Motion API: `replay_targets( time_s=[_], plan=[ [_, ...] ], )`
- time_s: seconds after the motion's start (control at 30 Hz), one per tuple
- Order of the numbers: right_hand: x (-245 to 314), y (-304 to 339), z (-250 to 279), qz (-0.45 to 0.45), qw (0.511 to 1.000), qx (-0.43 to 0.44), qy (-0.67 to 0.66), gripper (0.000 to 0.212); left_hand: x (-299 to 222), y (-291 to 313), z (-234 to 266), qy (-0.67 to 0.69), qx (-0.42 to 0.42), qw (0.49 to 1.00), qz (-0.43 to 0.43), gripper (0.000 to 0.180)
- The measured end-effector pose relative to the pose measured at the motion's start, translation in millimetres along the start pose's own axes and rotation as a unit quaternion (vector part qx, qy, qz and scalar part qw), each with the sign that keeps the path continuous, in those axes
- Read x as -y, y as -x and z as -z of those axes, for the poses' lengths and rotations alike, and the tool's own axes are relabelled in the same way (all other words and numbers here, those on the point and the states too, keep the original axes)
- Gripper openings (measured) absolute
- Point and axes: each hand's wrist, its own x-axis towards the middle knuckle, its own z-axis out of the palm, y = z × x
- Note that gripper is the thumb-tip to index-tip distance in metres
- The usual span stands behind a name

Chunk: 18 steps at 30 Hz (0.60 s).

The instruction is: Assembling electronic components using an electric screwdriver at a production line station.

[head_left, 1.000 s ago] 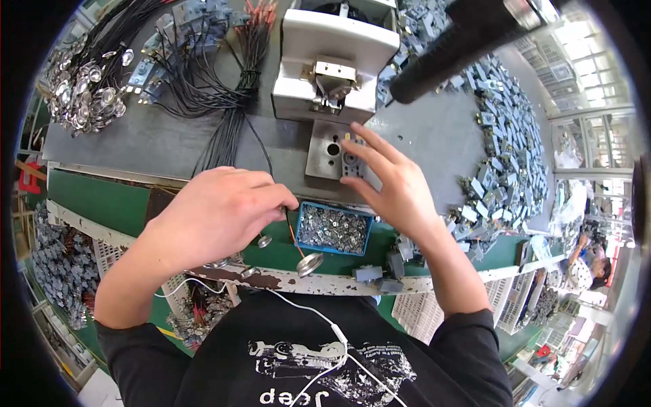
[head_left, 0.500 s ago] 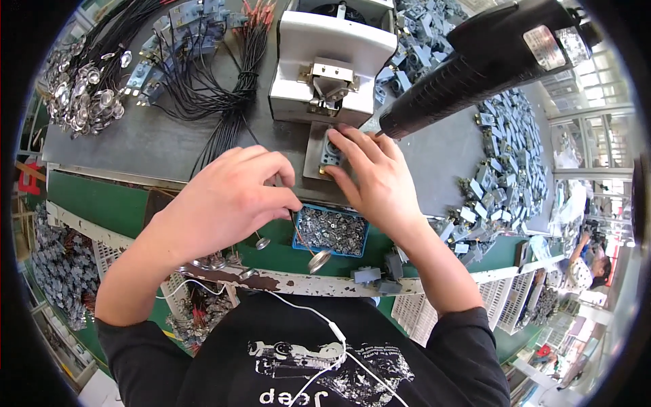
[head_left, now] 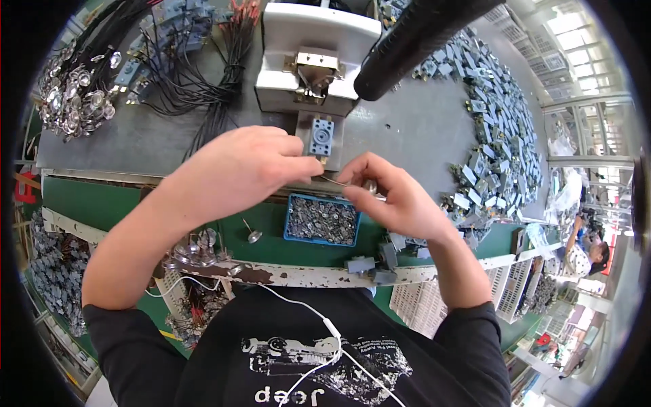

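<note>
My left hand (head_left: 274, 163) pinches the end of a thin stiff wire just in front of a grey rectangular switch-like housing (head_left: 322, 138). The housing lies face up on a metal plate (head_left: 304, 123) below the white machine, with a round recess in its face and brass tabs at its ends. My right hand (head_left: 397, 203) has its fingers closed round the other end of the wire, where a small silver metal disc (head_left: 369, 186) shows between them. Below both hands sits a blue tray (head_left: 287, 227) of small metal parts. Neither hand touches the housing.
A white machine (head_left: 319, 30) stands ahead, with a black cylindrical tool (head_left: 407, 51) hanging beside it. Grey housings (head_left: 498, 122) pile up at right. Black wire bundles (head_left: 217, 91) and silver discs (head_left: 74, 98) lie at left. Another person (head_left: 583, 261) is far right.
My right hand has left the housing and come back toward me, gripping the disc end. My left hand has moved right and up with the wire, whose disc was hanging free.
</note>
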Motion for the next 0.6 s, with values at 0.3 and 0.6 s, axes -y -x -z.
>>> replay_targets(
  time_s=[0.3,0.6],
  plan=[
    [-11,-2,-18,0.178,0.972,-0.134,0.068,0.027,2,5,13,0.04,-0.023,0.998,0.042,0.023],
    [-11,-17,-20,0.081,0.976,-0.001,-0.201,0.049,2,9,29,0.013,-0.033,0.998,0.042,0.033]
  ],
)
